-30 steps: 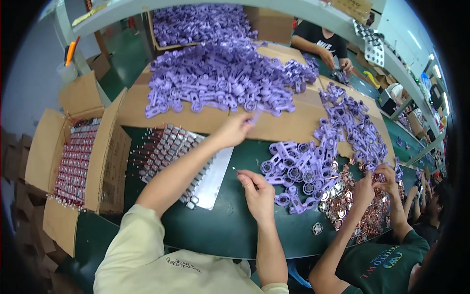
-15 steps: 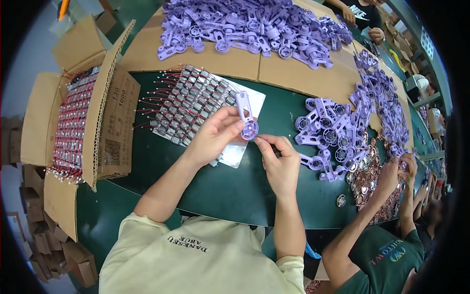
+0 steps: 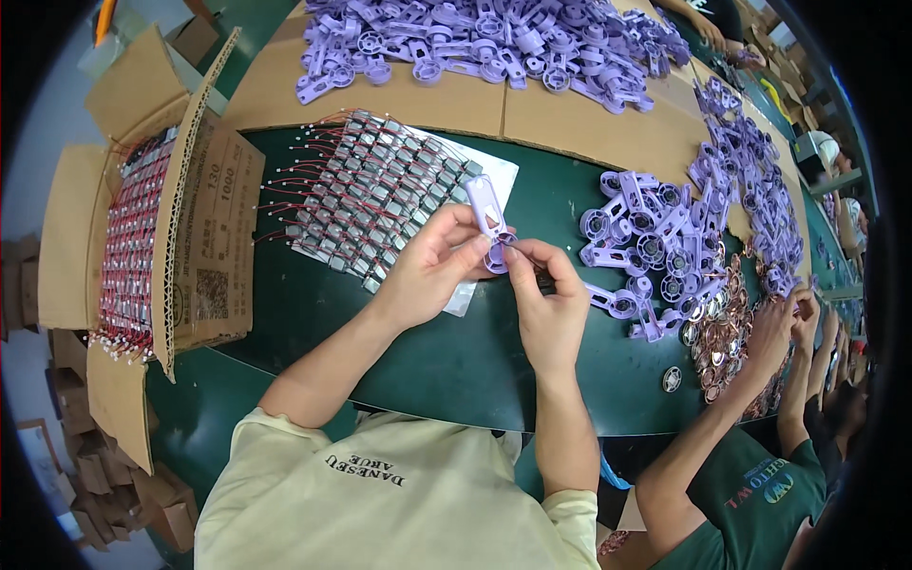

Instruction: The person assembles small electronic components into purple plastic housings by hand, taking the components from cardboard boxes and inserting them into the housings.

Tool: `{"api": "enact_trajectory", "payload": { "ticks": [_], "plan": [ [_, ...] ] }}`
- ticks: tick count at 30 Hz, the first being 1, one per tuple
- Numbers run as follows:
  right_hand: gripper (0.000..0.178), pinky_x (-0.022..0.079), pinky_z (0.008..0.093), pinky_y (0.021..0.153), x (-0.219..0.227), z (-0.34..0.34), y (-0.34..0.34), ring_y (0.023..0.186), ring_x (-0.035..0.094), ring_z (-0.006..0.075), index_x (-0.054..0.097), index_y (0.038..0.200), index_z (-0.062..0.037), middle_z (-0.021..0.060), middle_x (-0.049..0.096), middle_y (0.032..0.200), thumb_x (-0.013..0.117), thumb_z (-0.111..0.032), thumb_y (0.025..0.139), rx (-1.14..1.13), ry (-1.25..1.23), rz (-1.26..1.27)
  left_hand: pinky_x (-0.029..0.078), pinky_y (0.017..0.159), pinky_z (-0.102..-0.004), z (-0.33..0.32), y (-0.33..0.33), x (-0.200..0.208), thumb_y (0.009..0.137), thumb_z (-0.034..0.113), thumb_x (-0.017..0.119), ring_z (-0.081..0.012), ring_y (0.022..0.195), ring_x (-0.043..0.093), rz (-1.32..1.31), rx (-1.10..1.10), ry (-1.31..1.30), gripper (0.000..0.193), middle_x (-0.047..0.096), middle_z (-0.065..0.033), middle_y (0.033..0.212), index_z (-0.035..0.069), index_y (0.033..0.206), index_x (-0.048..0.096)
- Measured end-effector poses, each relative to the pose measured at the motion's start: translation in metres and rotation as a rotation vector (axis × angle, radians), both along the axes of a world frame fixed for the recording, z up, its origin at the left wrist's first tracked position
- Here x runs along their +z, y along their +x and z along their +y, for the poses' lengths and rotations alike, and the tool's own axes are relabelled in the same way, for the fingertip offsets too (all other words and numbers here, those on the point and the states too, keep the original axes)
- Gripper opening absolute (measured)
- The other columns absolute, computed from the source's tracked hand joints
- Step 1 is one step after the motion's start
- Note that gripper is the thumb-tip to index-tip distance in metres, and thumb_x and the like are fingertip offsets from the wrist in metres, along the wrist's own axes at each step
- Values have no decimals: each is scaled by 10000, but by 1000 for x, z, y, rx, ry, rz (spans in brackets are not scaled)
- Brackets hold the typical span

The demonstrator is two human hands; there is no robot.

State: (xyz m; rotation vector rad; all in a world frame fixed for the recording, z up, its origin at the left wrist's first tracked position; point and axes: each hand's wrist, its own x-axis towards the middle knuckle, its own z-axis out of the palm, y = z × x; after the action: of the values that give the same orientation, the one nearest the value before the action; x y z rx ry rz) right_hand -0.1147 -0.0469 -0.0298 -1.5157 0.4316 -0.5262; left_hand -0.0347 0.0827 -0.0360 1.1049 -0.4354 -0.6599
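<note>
Between my hands is a purple plastic housing (image 3: 485, 202), with a long slotted handle and a round ring at its lower end. My left hand (image 3: 429, 268) is closed around it near where handle and ring meet, the handle pointing up and away. Thumb and fingers of my right hand (image 3: 549, 304) pinch the right edge of the ring. My fingertips partly cover the ring, so any small part inside it is hidden. Just beyond my left hand, rows of small metal motors (image 3: 375, 195) with red wires lie on a white sheet (image 3: 500, 179).
An open carton (image 3: 228, 237) packed with wired motors stands at left. Purple housings (image 3: 475, 43) are piled on cardboard at the back. More housings (image 3: 655, 252) and coppery discs (image 3: 722, 332) lie at right, with one loose disc (image 3: 672, 379). A co-worker's hands (image 3: 784, 328) work there.
The housing has tilted, its ring now seen more edge-on. My right hand has moved up and closed onto the ring's edge. The view has shifted slightly.
</note>
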Motion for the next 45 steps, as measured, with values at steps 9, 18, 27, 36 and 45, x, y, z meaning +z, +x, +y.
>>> {"api": "enact_trajectory", "payload": {
  "ticks": [9,18,27,36,45],
  "plan": [
    [128,454,249,556,0,2,1,612,552,111,700,960,-39,57,596,796,715,-50,833,-61,-425,-60,544,911,-384,-1,-2,-3,1003,107,471,-211,1094,603,120,18,1,234,583,-142,1210,35,1222,438],
    [106,445,248,542,-1,7,1,608,551,110,683,933,-18,60,604,804,707,-55,837,-19,-320,-72,550,876,-334,-3,-5,-4,992,85,489,-172,1056,603,46,45,20,207,592,-116,1159,16,1185,458],
    [100,457,264,535,-4,5,0,592,556,134,666,890,-14,70,603,792,712,-13,801,-97,-501,-29,564,848,-313,-4,-7,0,983,83,511,-163,999,617,67,22,43,193,591,-105,1100,-6,1147,462],
    [110,469,284,540,0,-2,1,616,587,175,648,890,-10,93,594,788,707,-21,798,-17,-481,-17,572,825,-306,-5,-5,-3,961,57,546,-133,962,613,-15,42,93,172,585,-80,1072,8,1115,487],
    [178,501,295,589,13,-9,-6,661,633,186,645,948,-9,99,652,849,731,-76,807,217,-461,134,573,810,-318,4,12,4,960,69,547,-140,934,633,-37,243,27,130,613,-98,1031,13,1057,482]
  ]
}}
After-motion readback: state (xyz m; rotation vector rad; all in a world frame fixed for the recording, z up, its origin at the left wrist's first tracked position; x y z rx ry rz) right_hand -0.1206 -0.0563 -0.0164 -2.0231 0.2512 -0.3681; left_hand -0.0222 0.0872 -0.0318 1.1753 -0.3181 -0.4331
